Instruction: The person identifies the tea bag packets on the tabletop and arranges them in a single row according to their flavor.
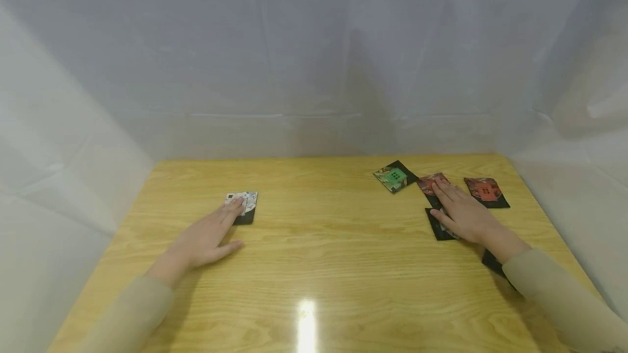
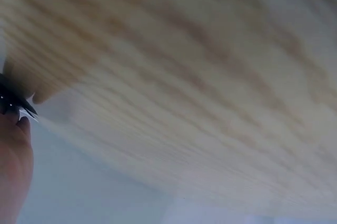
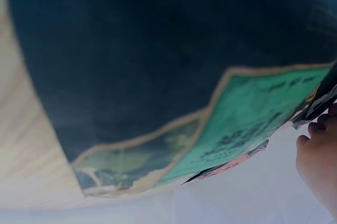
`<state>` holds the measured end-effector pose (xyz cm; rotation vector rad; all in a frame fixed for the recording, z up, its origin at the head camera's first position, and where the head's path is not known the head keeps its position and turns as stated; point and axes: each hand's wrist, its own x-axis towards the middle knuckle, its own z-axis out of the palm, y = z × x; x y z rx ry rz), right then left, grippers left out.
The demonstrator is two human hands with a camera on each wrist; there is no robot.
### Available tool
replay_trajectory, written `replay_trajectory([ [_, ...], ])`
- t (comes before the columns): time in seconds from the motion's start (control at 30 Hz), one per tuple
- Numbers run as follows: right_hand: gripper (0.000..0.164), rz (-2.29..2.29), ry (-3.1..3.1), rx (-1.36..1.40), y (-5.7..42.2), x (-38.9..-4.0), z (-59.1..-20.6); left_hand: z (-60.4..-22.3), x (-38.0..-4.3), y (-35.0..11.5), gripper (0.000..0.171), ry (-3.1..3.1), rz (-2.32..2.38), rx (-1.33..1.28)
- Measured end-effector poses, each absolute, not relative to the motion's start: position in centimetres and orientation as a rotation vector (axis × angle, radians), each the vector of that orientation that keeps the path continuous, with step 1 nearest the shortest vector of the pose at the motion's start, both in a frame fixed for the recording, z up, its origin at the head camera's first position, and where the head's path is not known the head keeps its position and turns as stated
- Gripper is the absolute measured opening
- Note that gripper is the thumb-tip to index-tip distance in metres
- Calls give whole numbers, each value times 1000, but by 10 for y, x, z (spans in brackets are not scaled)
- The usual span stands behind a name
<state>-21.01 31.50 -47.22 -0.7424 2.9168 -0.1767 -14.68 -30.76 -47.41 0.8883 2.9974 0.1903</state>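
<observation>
My left hand (image 1: 203,236) reaches out with straight fingers, the tips resting on a small flat packet (image 1: 249,217) with a white patterned top and black bottom. In the left wrist view that hand (image 2: 13,158) shows at the left edge beside the packet's dark edge (image 2: 16,98). On the right, my right hand (image 1: 468,217) lays its fingertips over a red-and-black packet (image 1: 428,184). Its thumb lies over another black packet (image 1: 435,227), mostly covered by the hand. Under the right forearm a dark packet (image 1: 492,262) shows partly.
A green-and-black packet (image 1: 396,176) lies just left of the right hand's fingers. To that hand's right is a second red-and-black packet (image 1: 487,193). A black packet with a green label (image 3: 247,113) fills much of the right wrist view. White sheeting (image 1: 314,59) surrounds the wooden table (image 1: 319,233).
</observation>
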Motion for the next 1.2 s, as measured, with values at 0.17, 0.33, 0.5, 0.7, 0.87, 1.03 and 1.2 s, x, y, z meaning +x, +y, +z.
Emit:
replay_trajectory([
  [0.17,78,-176,2917,-744,315,-211,-471,-474,-147,-306,85,2995,190,878],
  [0.33,79,-178,2910,-734,317,-211,-471,-475,-146,-304,85,2998,189,881],
  [0.5,79,-186,2915,-729,321,-209,-470,-473,-148,-302,85,2993,181,881],
  [0.7,79,-191,2943,-734,323,-206,-466,-472,-148,-301,85,2982,171,870],
  [0.87,78,-194,2952,-757,324,-201,-462,-472,-148,-300,85,2981,166,873],
  [1.03,78,-195,2973,-758,327,-195,-461,-472,-148,-299,86,2974,165,872],
  [1.2,78,-214,3001,-759,329,-186,-457,-470,-147,-298,86,2975,165,873],
])
